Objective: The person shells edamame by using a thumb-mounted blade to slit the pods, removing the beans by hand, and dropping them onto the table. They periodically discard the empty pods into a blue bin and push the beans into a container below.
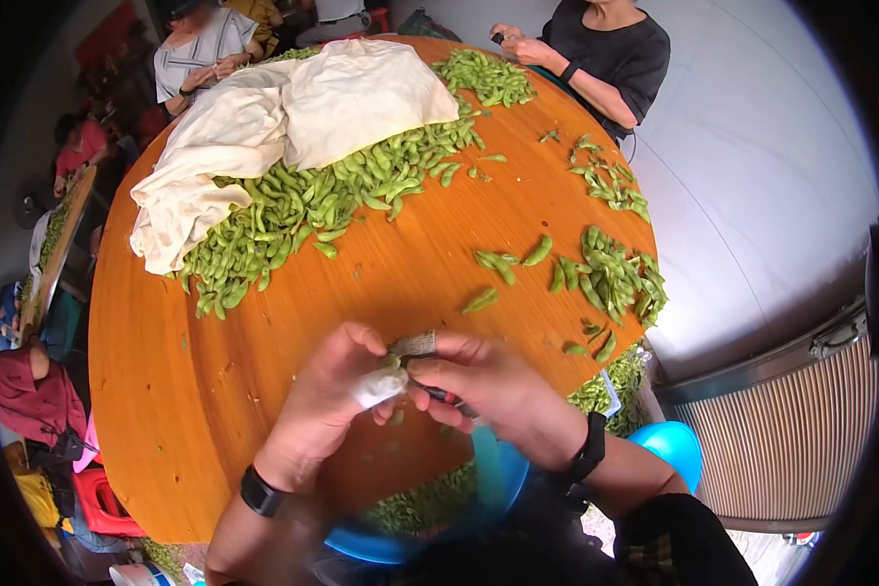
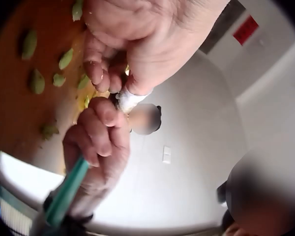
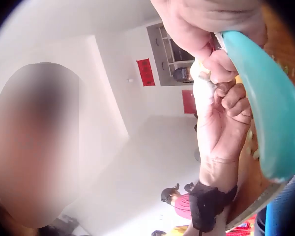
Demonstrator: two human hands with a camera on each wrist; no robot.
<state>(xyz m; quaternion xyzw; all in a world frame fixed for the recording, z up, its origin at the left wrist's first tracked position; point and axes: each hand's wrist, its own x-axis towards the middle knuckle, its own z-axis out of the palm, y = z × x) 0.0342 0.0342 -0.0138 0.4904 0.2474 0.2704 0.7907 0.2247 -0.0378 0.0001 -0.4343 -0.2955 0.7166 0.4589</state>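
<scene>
My left hand [image 1: 313,405], its thumb wrapped in white tape [image 1: 379,387], pinches a small green soybean pod [image 1: 392,362] at its fingertips, largely hidden by the fingers. Meeting it close in front of me, my right hand [image 1: 503,391] grips a teal-handled tool [image 3: 268,108]; I cannot tell its kind, since the fingers cover its working end. The teal handle [image 2: 69,194] sticks out below the right fist in the left wrist view. Both hands are over the near edge of the wooden table [image 1: 264,420], above a blue basin [image 1: 356,545] with green pieces in it.
A big heap of soybean pods [image 1: 303,210] lies under a cream cloth [image 1: 361,98]. Smaller piles [image 1: 610,273] lie along the table's right side. A person in black [image 1: 610,59] sits across at the right, another in white [image 1: 205,49] at the far left. A blue bowl [image 1: 674,449] stands at right.
</scene>
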